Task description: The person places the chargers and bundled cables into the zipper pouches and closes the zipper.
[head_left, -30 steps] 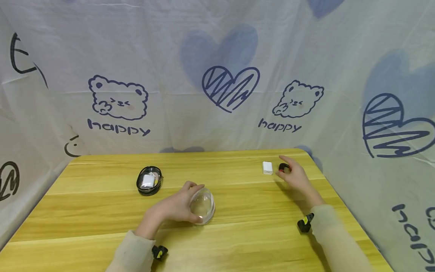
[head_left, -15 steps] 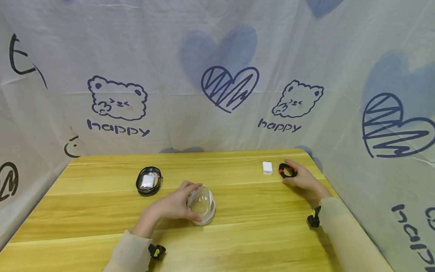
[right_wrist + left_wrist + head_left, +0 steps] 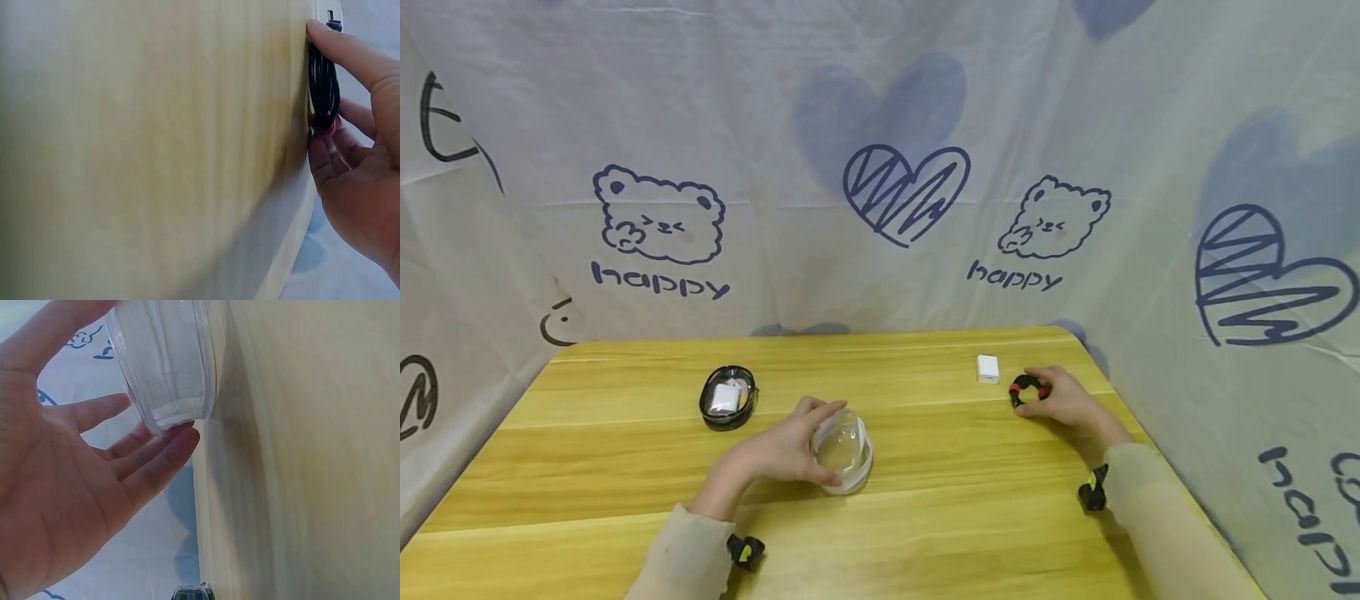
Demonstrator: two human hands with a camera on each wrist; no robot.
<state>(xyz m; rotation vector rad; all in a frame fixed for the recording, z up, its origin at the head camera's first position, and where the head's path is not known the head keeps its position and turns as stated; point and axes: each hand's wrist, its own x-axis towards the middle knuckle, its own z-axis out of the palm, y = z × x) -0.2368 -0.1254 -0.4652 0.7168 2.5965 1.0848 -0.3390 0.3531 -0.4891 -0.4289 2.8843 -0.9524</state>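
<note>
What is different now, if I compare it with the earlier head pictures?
The right hand and the coiled black cable it grips have moved slightly toward the near side of the table. The left hand still holds the clear container; the white charger and black oval case stay in place.

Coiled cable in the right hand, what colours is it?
The coiled cable is black with red bands, clearest in the head view.

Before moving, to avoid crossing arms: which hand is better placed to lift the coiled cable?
Likely the right hand: it grips the cable, while the left hand holds the clear container.
</note>
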